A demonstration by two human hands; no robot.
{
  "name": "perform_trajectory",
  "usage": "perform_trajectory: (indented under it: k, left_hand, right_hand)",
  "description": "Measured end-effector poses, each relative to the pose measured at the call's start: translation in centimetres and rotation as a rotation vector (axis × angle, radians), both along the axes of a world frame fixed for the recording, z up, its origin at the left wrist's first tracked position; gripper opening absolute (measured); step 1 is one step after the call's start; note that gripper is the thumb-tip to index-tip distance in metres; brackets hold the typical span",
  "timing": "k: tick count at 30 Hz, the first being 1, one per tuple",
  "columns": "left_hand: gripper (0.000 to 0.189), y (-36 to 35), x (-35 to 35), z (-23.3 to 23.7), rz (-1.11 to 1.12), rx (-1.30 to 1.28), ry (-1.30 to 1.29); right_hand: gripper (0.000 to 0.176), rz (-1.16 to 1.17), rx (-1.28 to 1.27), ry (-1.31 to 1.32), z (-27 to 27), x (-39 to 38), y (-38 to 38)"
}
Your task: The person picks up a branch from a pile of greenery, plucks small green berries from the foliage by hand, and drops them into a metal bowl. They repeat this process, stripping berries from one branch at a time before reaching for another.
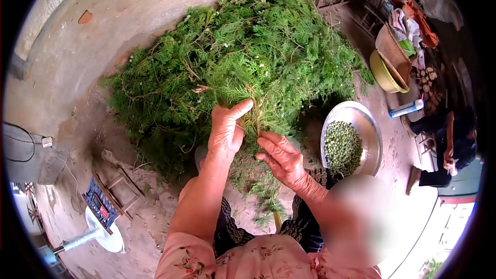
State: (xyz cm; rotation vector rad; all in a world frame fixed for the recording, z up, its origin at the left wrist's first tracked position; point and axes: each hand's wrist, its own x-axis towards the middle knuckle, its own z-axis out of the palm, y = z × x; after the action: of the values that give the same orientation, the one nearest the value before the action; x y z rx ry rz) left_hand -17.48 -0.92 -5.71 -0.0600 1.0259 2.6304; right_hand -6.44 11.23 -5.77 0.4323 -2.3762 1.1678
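A leafy evergreen branch (252, 104) with flat, feathery green foliage and a brownish stem is held up in front of me. My left hand (226, 126) is closed around it from the left, its thumb lying along the foliage and its fingers partly hidden. From the right, my right hand (281, 157) pinches the lower stem between thumb and fingers. Just beyond both hands rises a large pile of similar branches (170, 80), with small pale cones among the leaves. Close to my right hand stands a metal basin (371, 142) partly filled with small round green cones (342, 147).
At the right are a yellow tub (382, 72), a wicker basket (395, 54) and a blue-white tube (406, 108). Another person (447, 147) sits at the far right. A wooden stool (124, 191) and a white fan (103, 230) stand at lower left. A wall runs behind the pile.
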Motion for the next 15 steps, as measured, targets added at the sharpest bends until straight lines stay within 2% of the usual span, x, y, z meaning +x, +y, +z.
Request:
perform_trajectory:
  k: [3, 5, 6, 7, 9, 10, 11, 14, 15]
  left_hand:
    - [0.033, 0.0, 0.2, -0.5, 0.004, -0.129, -0.091]
    - [0.029, 0.0, 0.2, -1.4, -0.033, -0.066, -0.12]
    - [0.025, 0.0, 0.4, -1.8, 0.022, -0.032, -0.134]
    - [0.025, 0.0, 0.6, -2.0, 0.016, -0.038, -0.136]
    - [0.021, 0.2, 1.1, -0.9, 0.012, -0.141, -0.182]
    - [0.02, 0.6, 1.6, -0.2, 0.019, -0.193, -0.242]
    - [0.02, 0.7, 1.8, 0.1, 0.013, -0.196, -0.244]
    - [0.024, 0.7, 2.4, -0.3, -0.14, -0.174, -0.165]
    - [0.024, 0.9, 2.7, -0.4, -0.144, -0.179, -0.167]
  right_hand:
    - [0.042, 0.046, 0.051, 0.016, -0.4, 0.7, 0.4]
    - [0.043, 0.021, 0.151, -0.156, -0.6, 1.2, 0.9]
    - [0.041, -0.042, 0.012, -0.094, -1.4, 1.0, 0.9]
    - [0.041, -0.048, 0.006, -0.096, -1.6, 1.0, 1.1]
    - [0.036, -0.175, -0.263, -0.081, -0.8, 0.3, 1.7]
    - [0.03, -0.284, -0.164, 0.051, -0.1, -0.1, 1.8]
    - [0.034, -0.302, -0.212, -0.001, 1.1, -0.1, 1.6]
    - [0.052, -0.204, -0.054, 0.036, 2.5, -0.9, 1.5]
    - [0.044, -0.212, -0.028, 0.041, 2.8, -1.1, 1.1]
